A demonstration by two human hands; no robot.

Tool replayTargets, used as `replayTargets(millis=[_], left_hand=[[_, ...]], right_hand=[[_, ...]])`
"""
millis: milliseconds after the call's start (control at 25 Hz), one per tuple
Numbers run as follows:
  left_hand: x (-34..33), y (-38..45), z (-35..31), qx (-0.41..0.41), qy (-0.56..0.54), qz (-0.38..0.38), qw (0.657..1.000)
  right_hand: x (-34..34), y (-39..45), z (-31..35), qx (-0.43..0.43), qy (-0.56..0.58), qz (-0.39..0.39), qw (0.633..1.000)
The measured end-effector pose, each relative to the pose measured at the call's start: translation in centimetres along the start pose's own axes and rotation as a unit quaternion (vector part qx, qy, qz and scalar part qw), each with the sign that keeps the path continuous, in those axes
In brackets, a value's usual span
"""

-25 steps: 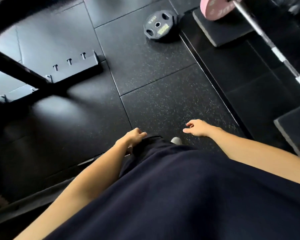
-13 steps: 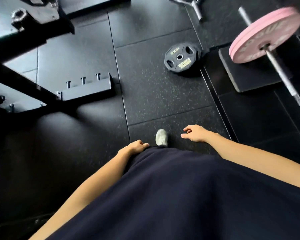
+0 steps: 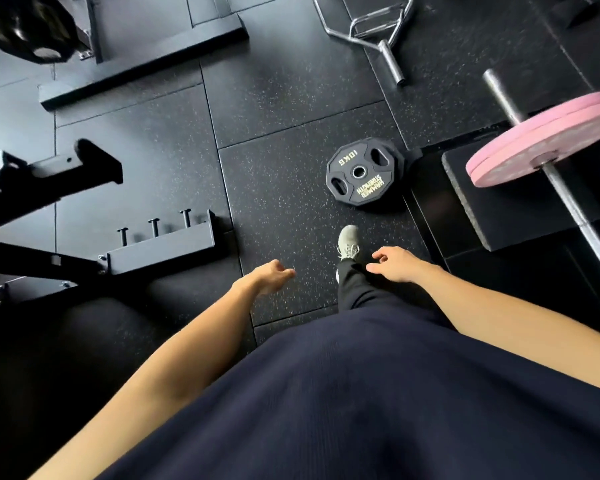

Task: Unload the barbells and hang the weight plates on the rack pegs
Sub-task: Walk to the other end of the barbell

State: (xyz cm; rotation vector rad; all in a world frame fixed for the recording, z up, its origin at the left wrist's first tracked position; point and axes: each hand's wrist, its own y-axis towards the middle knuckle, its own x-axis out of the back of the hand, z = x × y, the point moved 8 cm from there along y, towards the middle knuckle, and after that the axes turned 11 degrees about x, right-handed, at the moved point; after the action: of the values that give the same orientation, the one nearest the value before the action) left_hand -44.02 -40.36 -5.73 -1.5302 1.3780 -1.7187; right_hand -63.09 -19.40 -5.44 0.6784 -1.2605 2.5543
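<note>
- While both hands hang empty, the task looks far from finished: a black 10 kg plate (image 3: pixel 363 172) lies flat on the floor, and pink plates (image 3: pixel 548 140) sit loaded on the barbell (image 3: pixel 565 199).
- Left hand (image 3: pixel 265 277): fingers loosely open, holding nothing.
- Right hand (image 3: pixel 394 263): fingers relaxed and slightly curled, holding nothing.
- The black plate lies ahead of the right hand, beyond the grey shoe (image 3: pixel 349 242), clearly apart from the fingers.
- The pink plates rest on a dark pad (image 3: pixel 506 216) at the floor's right edge.
- Dark rack frames (image 3: pixel 84 252) stand to the left.
</note>
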Motion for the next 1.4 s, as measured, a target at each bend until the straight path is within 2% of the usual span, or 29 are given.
replayTargets(millis=[440,760,920,1120,1280,1400], left_hand=[[20.3,10.7,-12.3,0.053,-0.150,-0.063,0.985],[32.2,21.7,-15.7,0.072,-0.141,0.002,0.987],[43.5,28.6,-16.8,0.069,-0.141,0.023,0.987],[59.3,33.8,-16.9,0.064,-0.174,-0.041,0.982],[67.9,36.9,-15.6,0.077,-0.224,-0.055,0.970],[71.3,40.0,-13.0,0.100,-0.272,-0.052,0.956]], right_hand=[[22.1,21.0,8.5,0.048,-0.080,0.067,0.993],[30.8,36.5,16.6,0.048,-0.119,0.102,0.986],[36.8,46.3,23.9,0.040,-0.111,0.097,0.988],[44.0,56.3,35.7,0.072,-0.148,0.074,0.984],[46.9,63.4,46.1,0.117,-0.177,0.113,0.971],[47.5,69.0,52.2,0.144,-0.211,0.146,0.956]])
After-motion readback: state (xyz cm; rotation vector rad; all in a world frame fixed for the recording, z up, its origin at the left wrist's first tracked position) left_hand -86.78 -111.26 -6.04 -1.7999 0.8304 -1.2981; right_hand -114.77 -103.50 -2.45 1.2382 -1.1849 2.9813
